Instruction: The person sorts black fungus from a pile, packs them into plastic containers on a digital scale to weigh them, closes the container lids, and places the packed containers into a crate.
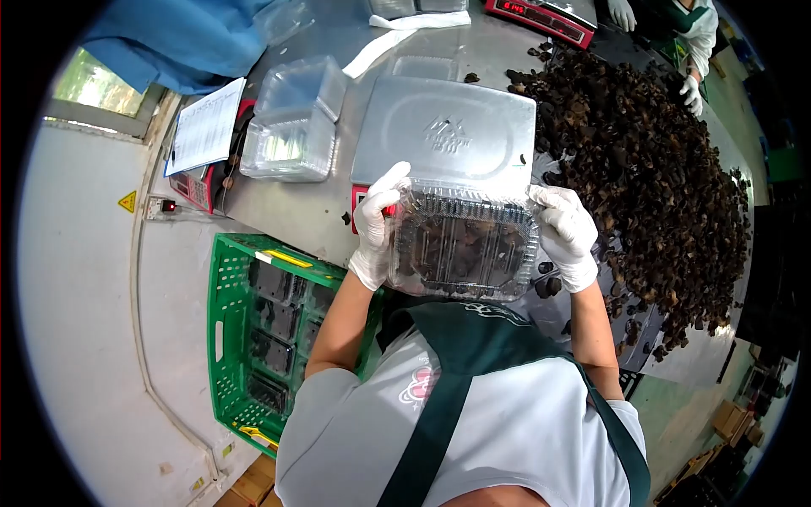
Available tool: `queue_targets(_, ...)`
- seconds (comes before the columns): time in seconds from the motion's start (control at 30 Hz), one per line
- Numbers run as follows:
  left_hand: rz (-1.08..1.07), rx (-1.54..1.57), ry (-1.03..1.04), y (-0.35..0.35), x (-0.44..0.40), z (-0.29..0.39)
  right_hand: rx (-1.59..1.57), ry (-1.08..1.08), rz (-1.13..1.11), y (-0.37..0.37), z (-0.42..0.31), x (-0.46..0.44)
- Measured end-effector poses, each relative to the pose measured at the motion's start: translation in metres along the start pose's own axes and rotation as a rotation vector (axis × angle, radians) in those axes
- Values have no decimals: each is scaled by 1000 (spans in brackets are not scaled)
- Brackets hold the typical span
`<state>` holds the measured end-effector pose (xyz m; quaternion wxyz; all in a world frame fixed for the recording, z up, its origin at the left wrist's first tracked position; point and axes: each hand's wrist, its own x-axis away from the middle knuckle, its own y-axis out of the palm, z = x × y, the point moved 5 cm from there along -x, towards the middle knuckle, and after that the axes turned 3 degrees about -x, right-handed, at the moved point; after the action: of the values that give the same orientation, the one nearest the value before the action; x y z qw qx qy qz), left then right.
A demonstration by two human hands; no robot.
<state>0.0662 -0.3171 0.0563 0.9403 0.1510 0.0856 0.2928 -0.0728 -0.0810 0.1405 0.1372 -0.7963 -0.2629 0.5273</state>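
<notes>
"Our metal table [287, 207] bore a dark heap [650, 194] on its right. What did we grip?"

"One filled clear box [460, 245], by the scale [443, 135]'s near edge. Our gloved left hand [377, 232] and right hand [568, 232] pinched its opposite sides, fingers closed."

"And the green crate [221, 338]?"

"It stood left of us, holding packed boxes [274, 317]."

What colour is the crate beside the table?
The crate is mostly green, best in the head view.
</notes>
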Motion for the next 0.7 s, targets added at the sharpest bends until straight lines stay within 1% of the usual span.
queue_targets(0.07, -113, -360, 468, 3, 3, 11, -8, 1, 16, 1, -1, 0)
queue_targets(0.23, -129, -364, 528, -1, 0, 7, 21, 9, 27, 2, -5, -2)
queue_targets(0.3, -133, -364, 550, -1, 3, 9, 46, 12, -7, 3, -6, -4)
queue_targets(0.33, -67, -243, 327, -5, 1, 4, 48, 14, -7, 3, -6, -3)
queue_targets(0.4, -3, -123, 104, -9, 0, -3, 38, 22, -16, 4, -7, -3)
queue_targets(0.5, 79, -179, -13, -14, -1, -9, 46, 29, -6, 5, -6, 0)
queue_targets(0.53, 44, -137, 64, -14, -1, -9, 46, 28, -6, 5, -5, 1)
queue_targets(0.6, 10, -95, 143, -15, -2, -10, 30, 31, 0, 7, -4, 3)
queue_targets(0.67, -33, -131, 297, -12, -1, -5, 28, 32, 0, 7, -5, 2)
queue_targets(0.7, -31, -131, 299, -12, 0, -3, 27, 35, 1, 7, -5, 2)
